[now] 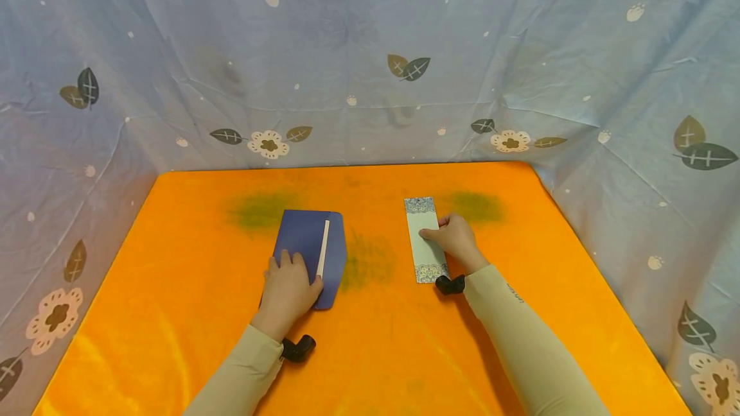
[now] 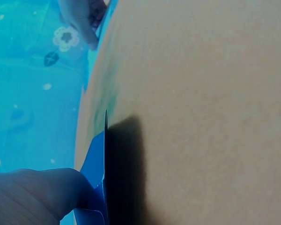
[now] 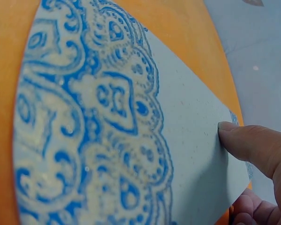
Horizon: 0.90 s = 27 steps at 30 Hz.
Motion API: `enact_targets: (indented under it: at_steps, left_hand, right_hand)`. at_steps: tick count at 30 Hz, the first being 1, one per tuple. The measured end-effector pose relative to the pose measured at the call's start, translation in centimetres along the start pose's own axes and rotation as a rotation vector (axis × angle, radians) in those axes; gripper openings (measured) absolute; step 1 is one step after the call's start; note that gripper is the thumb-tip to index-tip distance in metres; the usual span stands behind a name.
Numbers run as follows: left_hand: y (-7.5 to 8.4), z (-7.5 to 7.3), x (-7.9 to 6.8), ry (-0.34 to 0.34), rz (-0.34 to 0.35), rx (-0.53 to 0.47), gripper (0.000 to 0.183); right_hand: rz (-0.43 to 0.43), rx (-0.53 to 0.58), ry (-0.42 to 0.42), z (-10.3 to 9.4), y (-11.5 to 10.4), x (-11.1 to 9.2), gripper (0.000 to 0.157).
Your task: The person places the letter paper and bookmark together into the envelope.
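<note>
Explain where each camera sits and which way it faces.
Head: worn there, facing forward and down at envelope and card; left hand and right hand show.
Left wrist: worn there, facing across table and envelope; parts of both hands show.
Right wrist: worn there, facing along the card; right thumb and fingers show.
Head and right wrist share the card.

Worktop (image 1: 196, 255) covered in orange, with green stains (image 1: 476, 206) toward its far edge. Left of its middle, a blue envelope (image 1: 305, 233) bears a narrow white strip (image 1: 324, 246) along its right part; the left hand (image 1: 288, 287) rests on it. Right of middle, the right hand (image 1: 458, 239) pinches a pale card (image 1: 421, 230), patterned at both ends. Printed curtain (image 1: 347, 37) lines the far and side edges.
</note>
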State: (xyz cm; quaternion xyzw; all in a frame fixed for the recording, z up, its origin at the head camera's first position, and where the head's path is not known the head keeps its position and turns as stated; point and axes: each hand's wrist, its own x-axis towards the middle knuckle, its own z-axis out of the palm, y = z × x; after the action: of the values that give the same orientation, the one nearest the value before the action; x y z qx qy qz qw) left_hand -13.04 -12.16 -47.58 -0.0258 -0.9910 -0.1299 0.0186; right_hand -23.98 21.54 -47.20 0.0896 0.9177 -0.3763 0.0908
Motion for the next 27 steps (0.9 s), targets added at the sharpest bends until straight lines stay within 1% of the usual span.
enact_targets:
  at_steps: [5,9,18,25,27]
  left_hand:
    - [0.2,-0.1,0.2,-0.001,-0.006,-0.001,0.068]
    - [0.5,-0.2,0.3,0.014,-0.006,0.001,0.068]
    - [1.1,-0.2,0.7,0.041,-0.014,-0.005,0.066]
    - [1.5,-0.3,1.0,0.01,-0.037,-0.005,0.068]
    - [1.6,-0.3,1.1,0.007,-0.04,-0.006,0.068]
  right_hand:
    - [-0.014,-0.012,-0.013,-0.4,-0.2,0.5,0.056]
    - [-0.037,0.009,-0.043,-0.9,-0.4,0.8,0.053]
    - [-0.052,0.063,-0.138,-2.2,-0.8,1.4,0.04]
    - [-0.076,0.078,-0.151,-2.9,-1.7,1.6,0.035]
    - [-0.082,0.085,-0.156,-3.1,-1.9,1.7,0.036]
